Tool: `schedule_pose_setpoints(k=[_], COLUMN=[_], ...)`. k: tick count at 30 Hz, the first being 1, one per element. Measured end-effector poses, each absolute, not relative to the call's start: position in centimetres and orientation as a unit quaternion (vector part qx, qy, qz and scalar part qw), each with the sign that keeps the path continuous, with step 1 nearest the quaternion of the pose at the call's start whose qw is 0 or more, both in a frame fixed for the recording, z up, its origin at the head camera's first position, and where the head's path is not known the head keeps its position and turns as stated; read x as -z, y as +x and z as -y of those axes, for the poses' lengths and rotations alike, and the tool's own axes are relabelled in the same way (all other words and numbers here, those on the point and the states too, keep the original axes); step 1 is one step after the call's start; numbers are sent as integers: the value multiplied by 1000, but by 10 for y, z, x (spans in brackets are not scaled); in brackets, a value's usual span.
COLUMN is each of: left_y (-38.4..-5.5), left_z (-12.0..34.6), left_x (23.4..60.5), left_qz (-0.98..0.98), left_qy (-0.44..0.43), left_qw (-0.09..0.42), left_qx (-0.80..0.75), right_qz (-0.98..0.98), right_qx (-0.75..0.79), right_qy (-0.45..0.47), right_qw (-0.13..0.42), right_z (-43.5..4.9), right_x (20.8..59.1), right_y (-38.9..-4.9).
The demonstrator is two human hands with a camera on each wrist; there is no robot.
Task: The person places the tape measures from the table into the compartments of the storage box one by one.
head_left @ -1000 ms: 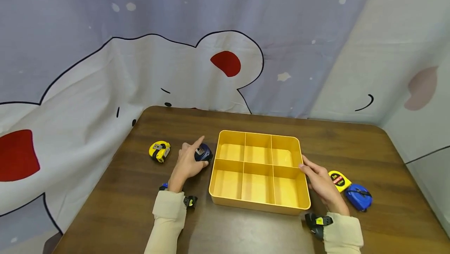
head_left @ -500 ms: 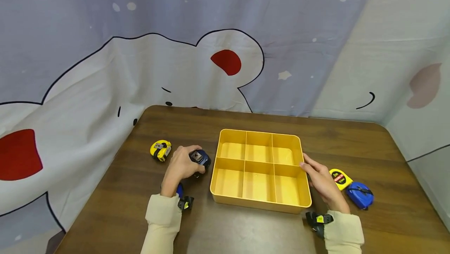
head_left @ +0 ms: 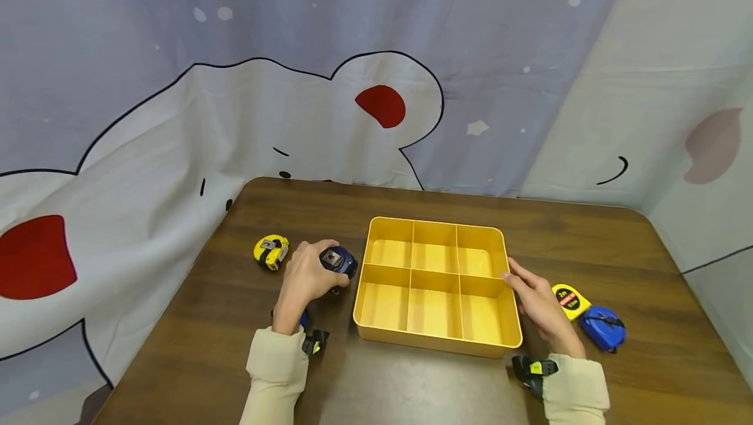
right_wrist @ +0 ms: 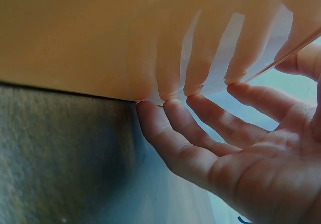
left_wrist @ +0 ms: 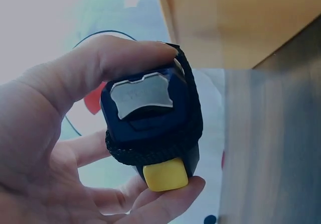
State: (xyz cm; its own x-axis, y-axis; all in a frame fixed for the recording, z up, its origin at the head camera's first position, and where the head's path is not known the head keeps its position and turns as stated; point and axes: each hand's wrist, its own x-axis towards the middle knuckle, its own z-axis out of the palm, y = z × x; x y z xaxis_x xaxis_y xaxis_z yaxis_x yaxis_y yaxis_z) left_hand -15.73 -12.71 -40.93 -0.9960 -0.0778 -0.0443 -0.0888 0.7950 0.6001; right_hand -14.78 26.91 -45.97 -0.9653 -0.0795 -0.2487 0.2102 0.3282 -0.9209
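My left hand grips a dark blue tape measure, thumb on one side and fingers on the other. In the left wrist view that tape measure shows a metal belt clip, a black strap and a yellow button. Just to its right is a yellow box divided into several compartments, with no contents showing. At the box's right side my right hand holds the wall, thumb over the rim. In the right wrist view its fingertips touch the outer wall near the bottom edge.
A yellow-and-black tape measure lies at the left. Beyond my right hand are a yellow tape measure and a blue one, side by side. A blue thing shows partly behind my left wrist. The brown table meets a printed curtain.
My left hand has closed round the dark blue tape measure, tilted it and shifted it slightly. The right hand keeps its place on the box.
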Motion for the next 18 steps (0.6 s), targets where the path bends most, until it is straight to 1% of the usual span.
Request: schedule_pose_setpoints(k=[8, 18], left_y=[-158, -159], left_z=[122, 115], left_x=[399, 396], left_qz=[-940, -933], left_qy=[-49, -27], left_qw=[4, 2], left_qx=[-338, -359], right_qz=[-804, -812], right_qx=[580, 568], right_qy=[42, 48], right_qw=[126, 126], right_z=[-269, -269], right_x=[459, 458], right_y=[-148, -149])
